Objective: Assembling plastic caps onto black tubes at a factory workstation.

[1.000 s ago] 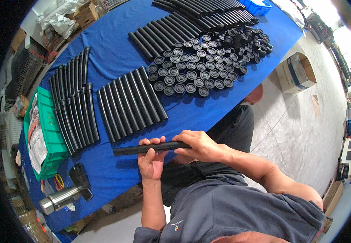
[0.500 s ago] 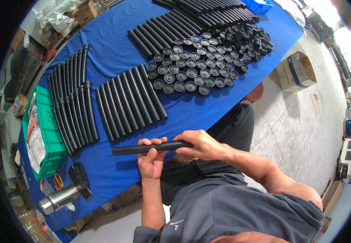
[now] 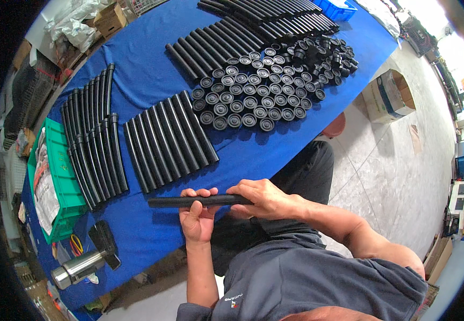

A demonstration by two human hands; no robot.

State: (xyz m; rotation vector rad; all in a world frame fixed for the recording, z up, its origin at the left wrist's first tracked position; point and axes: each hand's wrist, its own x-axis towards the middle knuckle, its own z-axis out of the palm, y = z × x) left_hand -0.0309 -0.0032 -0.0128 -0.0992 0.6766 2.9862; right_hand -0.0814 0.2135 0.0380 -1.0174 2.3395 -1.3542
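Note:
A black plastic tube [image 3: 165,202] lies level across both my hands, just over the near edge of the blue cloth. My left hand [image 3: 197,216] grips its middle, thumb on the near side and fingers on the far side. Around the tube's right end my right hand [image 3: 261,199] is closed, so that end is hidden. Beyond my hands a row of loose black tubes [image 3: 170,140] rests on the cloth. To its right stand many round black end caps [image 3: 253,101], mostly in close rows, with a jumbled heap at the far right.
Capped tubes [image 3: 99,155] lie in rows at the left beside a green crate [image 3: 66,184]. Near it are a steel flask [image 3: 77,269] and a dark phone-like object [image 3: 105,243]. More tubes [image 3: 216,45] and a blue bin [image 3: 339,9] sit far back. A cardboard box [image 3: 388,99] stands on the floor.
Both hands keep their hold on the tube, which has tilted slightly to lie more level. The whole view has shifted a little.

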